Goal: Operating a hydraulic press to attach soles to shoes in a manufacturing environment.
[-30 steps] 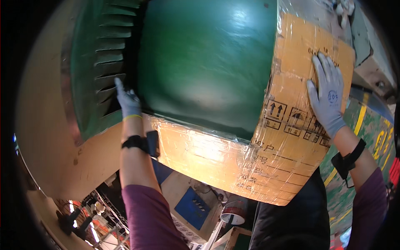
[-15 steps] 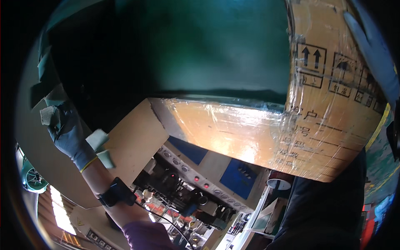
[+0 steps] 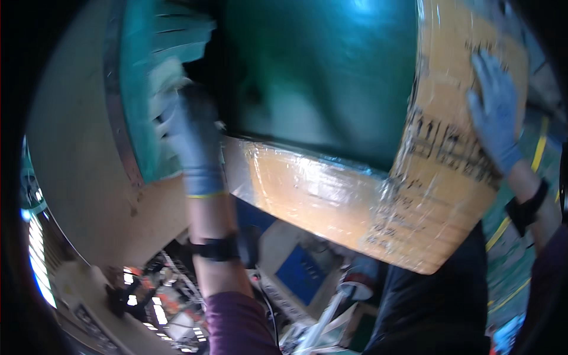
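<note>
Head view: the slit green flaps (image 3: 177,35) lie on the left side of the smooth green surface (image 3: 325,71), their row running up and down the view and their strips lying crosswise, with the left hand (image 3: 192,133) much the nearer, over the row's lower part, though blur hides whether its fingers are spread or pinching a strip. Across the green surface, well apart from the flaps, the right hand (image 3: 496,112) lies flat with thumb spread on the right face of the tape-wrapped cardboard (image 3: 319,183), fingers pointing up the view.
</note>
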`<state>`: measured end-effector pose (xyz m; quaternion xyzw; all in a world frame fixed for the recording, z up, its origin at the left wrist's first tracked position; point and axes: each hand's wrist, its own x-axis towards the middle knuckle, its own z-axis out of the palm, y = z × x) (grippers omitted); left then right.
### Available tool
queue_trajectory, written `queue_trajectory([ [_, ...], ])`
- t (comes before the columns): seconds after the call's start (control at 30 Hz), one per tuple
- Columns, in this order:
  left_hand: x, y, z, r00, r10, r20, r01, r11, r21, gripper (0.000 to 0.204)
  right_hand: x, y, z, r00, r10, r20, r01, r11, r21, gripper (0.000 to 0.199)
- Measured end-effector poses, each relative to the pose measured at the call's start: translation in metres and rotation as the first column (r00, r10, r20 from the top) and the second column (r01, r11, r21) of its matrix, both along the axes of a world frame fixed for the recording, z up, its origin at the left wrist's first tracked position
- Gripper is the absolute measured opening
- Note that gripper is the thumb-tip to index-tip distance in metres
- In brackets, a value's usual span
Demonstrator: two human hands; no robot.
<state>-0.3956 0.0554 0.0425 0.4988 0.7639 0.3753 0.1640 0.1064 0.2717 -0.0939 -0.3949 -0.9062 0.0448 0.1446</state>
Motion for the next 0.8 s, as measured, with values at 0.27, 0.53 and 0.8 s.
queue_trajectory([
  [0.27,0.470,-0.133,-0.092,0.925,0.335,-0.176,-0.378,0.779,-0.500,0.071,-0.016,-0.010,0.002,0.998,0.030,0.054,-0.029,0.999,-0.018,0.061],
  [0.53,0.659,-0.181,-0.066,0.783,0.621,-0.039,-0.562,0.679,-0.473,0.055,0.002,-0.024,-0.009,0.984,0.105,0.144,-0.117,0.990,0.073,0.061],
  [0.8,0.874,-0.217,-0.048,0.088,0.948,0.305,-0.812,0.246,-0.529,0.050,0.078,0.055,-0.038,0.752,0.441,0.490,-0.578,0.799,0.169,0.067],
])
